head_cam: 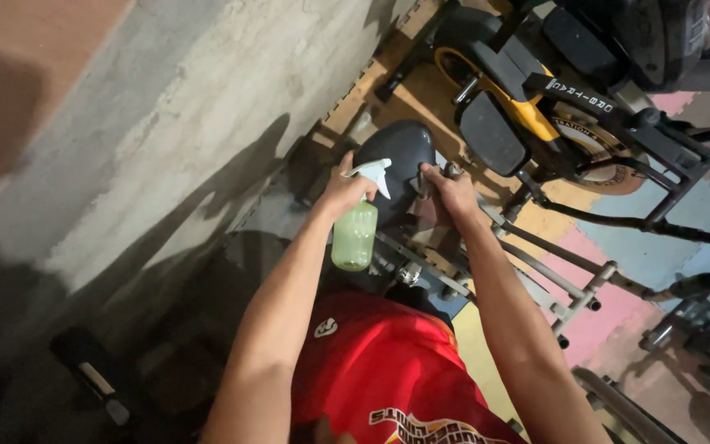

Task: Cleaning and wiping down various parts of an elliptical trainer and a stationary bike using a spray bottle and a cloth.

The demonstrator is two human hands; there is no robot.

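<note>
- Our left hand (343, 191) is wrapped around the neck of the green spray bottle (355, 234), which hangs down towards us.
- The dark bike seat (398, 156) lies just right of and beyond the bottle.
- Our right hand (452, 193) presses curled fingers on the seat's right edge.

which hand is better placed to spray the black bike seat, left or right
Probably the left. The left hand already grips the green spray bottle by its white trigger, right beside the black seat. The right hand is occupied at the seat's edge.

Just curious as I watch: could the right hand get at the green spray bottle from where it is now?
Probably yes. The right hand rests on the dark seat, close beside the green spray bottle that the left hand holds, with nothing between.
</note>
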